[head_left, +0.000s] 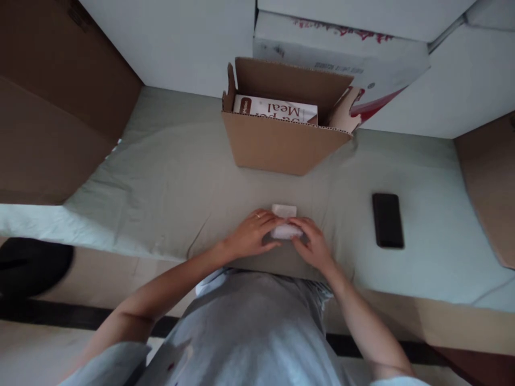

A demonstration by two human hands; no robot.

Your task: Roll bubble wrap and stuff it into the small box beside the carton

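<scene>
A small white packet (285, 221) lies on the pale green cloth (169, 182) near the front edge of the table. My left hand (252, 235), with a ring on one finger, and my right hand (313, 244) both pinch this packet from either side, fingers closed on it. Beyond them an open cardboard box (281, 145) stands on the cloth, with a white and brown "Meal" carton (276, 110) inside it.
A black phone (388, 220) lies flat to the right of my hands. Large brown cartons (56, 102) fill the left side and another brown carton (488, 182) the right edge. White boxes (341, 48) are stacked behind the open box. A dark round object (34, 265) sits low left.
</scene>
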